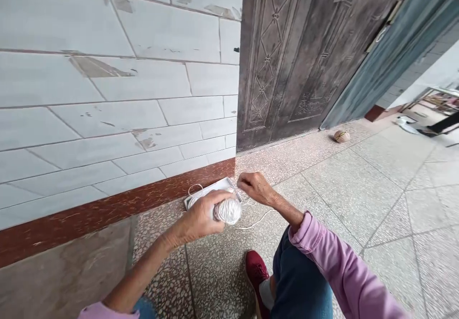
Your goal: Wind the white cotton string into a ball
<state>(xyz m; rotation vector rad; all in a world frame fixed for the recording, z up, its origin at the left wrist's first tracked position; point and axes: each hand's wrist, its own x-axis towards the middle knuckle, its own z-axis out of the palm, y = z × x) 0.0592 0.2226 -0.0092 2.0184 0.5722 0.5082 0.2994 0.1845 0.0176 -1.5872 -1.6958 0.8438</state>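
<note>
My left hand is wrapped round a ball of white string, holding it above the floor. To its right, my right hand is closed with the fingers bent together; what lies between them, if anything, is too small to make out. Behind the ball, a shallow white box rests on the floor against the skirting, partly hidden by my left hand. Loops of white string lie in it and over its edge. A loose strand curves across the floor below my right hand.
A white tiled wall with a red-brown skirting rises in front. Right of it stand a dark patterned door and a blue-grey curtain. A round pinkish object lies by the doorway. My red shoe is below my hands.
</note>
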